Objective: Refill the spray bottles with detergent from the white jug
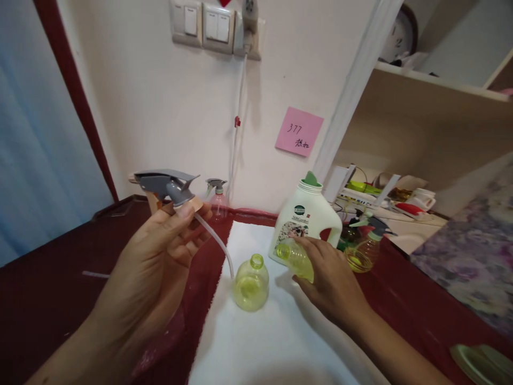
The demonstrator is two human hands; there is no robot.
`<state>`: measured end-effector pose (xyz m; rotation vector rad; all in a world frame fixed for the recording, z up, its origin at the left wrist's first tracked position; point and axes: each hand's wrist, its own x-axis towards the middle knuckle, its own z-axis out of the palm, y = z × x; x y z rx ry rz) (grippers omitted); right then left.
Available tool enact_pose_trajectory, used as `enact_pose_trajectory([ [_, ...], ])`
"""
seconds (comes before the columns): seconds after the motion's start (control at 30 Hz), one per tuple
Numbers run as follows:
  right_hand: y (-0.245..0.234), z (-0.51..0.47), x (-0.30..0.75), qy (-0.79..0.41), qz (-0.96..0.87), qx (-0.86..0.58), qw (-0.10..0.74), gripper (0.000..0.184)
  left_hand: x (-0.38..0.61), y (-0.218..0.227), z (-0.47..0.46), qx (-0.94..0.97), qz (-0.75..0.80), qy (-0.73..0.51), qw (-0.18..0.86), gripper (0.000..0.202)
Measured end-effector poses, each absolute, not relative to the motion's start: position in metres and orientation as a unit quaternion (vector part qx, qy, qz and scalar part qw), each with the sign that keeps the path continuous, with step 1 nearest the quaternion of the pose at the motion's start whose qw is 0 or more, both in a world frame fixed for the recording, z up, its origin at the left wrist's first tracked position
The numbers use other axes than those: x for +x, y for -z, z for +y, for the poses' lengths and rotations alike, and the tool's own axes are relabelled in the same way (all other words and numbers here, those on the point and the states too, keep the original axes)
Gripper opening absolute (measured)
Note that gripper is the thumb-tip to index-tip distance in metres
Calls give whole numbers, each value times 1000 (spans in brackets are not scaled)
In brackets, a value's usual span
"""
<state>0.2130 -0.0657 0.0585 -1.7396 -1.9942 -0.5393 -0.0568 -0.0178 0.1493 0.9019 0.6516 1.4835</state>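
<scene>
My left hand [160, 246] is closed around the collar of a grey and peach trigger spray head [168, 187]. Its clear dip tube [218, 240] hangs down to the right, the end near a round yellow-green bottle [251, 286]. That bottle stands upright and uncapped on a white cloth [248, 342]. In my right hand [328, 275] is a small clear yellow-green bottle [298, 259], tilted with its open neck pointing left. Right behind it stands a large pale green jug [298, 214] with a handle and a green piece in its mouth.
A pink spray bottle [218, 200] stands at the wall. To the right are a yellow spray bottle [364, 251] and a shelf unit [380, 117] with assorted items. The dark red table [48, 299] extends left. A plugged-in cable [239, 96] runs down the wall.
</scene>
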Motion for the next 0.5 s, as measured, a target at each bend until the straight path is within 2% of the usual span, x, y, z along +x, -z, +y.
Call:
enact_pose_trajectory([
  [0.23, -63, -70, 212, 177, -720, -627, 239, 75, -52, -149, -15, 379, 311, -636, 596, 25],
  [0.5, -67, -64, 207, 249, -728, -597, 226, 64, -53, -145, -12, 380, 300, -637, 600, 20],
])
